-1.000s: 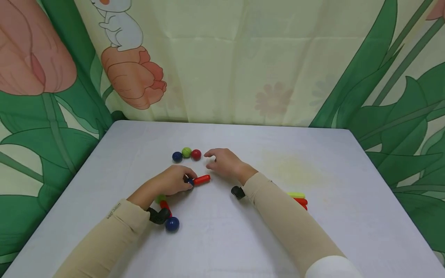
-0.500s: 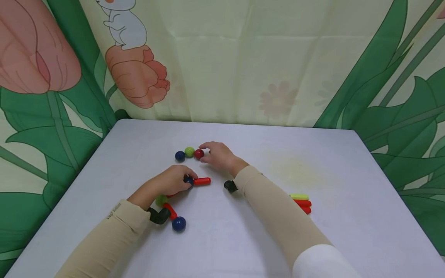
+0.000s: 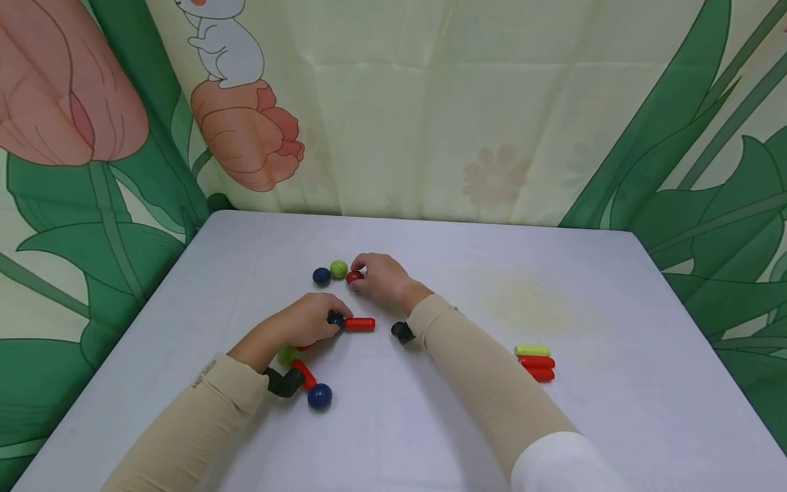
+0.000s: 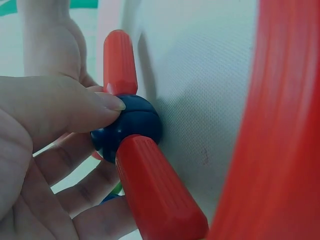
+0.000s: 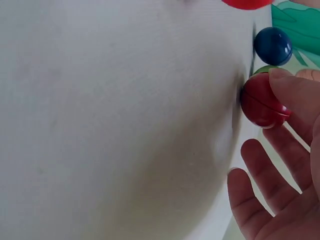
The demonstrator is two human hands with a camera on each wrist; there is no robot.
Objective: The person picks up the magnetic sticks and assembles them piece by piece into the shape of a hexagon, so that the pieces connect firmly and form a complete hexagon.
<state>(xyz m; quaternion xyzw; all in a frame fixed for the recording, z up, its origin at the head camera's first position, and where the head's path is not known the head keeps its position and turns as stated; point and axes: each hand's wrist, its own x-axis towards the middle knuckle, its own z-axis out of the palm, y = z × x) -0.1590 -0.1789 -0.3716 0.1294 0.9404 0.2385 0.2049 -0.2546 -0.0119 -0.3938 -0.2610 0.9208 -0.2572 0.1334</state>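
My left hand (image 3: 310, 319) grips a dark blue ball (image 4: 132, 125) between thumb and fingers. Two red rods join that ball, one (image 4: 120, 62) on its far side and another (image 4: 157, 192) on its near side; in the head view the far one (image 3: 360, 324) points right. My right hand (image 3: 384, 279) pinches a red ball (image 5: 262, 101) with the thumb and a finger, the other fingers spread. Beside it in the head view stand a green ball (image 3: 339, 268) and a blue ball (image 3: 322, 277).
By my left wrist lie a green ball (image 3: 287, 354), a red rod (image 3: 304, 374) and a blue ball (image 3: 320, 396), partly covered by the black wrist camera (image 3: 285, 383). A yellow-green rod (image 3: 532, 350) and two red rods (image 3: 537, 362) lie right of my right forearm.
My right hand has moved left to the red ball and taken hold of it. The left hand keeps its grip, and the red rod beyond its ball has turned slightly.
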